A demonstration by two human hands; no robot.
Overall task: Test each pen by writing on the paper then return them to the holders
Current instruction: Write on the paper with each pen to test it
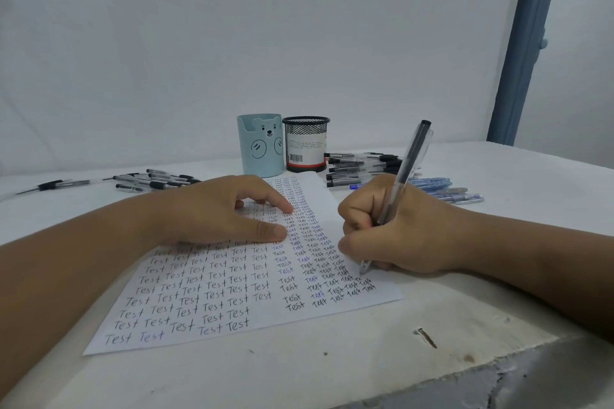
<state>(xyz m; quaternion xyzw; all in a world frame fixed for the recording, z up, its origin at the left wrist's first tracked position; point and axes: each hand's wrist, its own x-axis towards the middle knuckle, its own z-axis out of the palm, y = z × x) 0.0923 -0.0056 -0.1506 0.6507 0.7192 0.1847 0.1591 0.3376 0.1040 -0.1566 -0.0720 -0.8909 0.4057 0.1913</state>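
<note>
The fingers (357,226) of the right hand (398,232) curl tight round a clear black-capped pen (403,173), its tip down on the paper (365,295) at the lower right of the written block, mid frame. The left hand (212,209) lies flat at the sheet's upper left, fingers straight and relaxed, pinning it to the table (332,359).

The sheet is nearly covered with rows of "Test", so the step in hand looks like one more trial word at the right end of a crowded row. To do it well, keep the word small and inside the free strip near the right edge, where little bare paper is left; a mark laid over older ink would not show whether this pen writes. Light, even pressure should do, and the left hand ought to hold its press so the sheet does not skate.

Both holders stand at centre frame behind the paper: a pale blue bear cup (260,146) and, touching it on the right, a black mesh cup (305,143). No pens show above their rims. Loose pens (156,181) lie at the left, with more pens (362,164) right of the mesh cup and blue ones (445,189) beyond the right hand, so much returning seems left.
</note>
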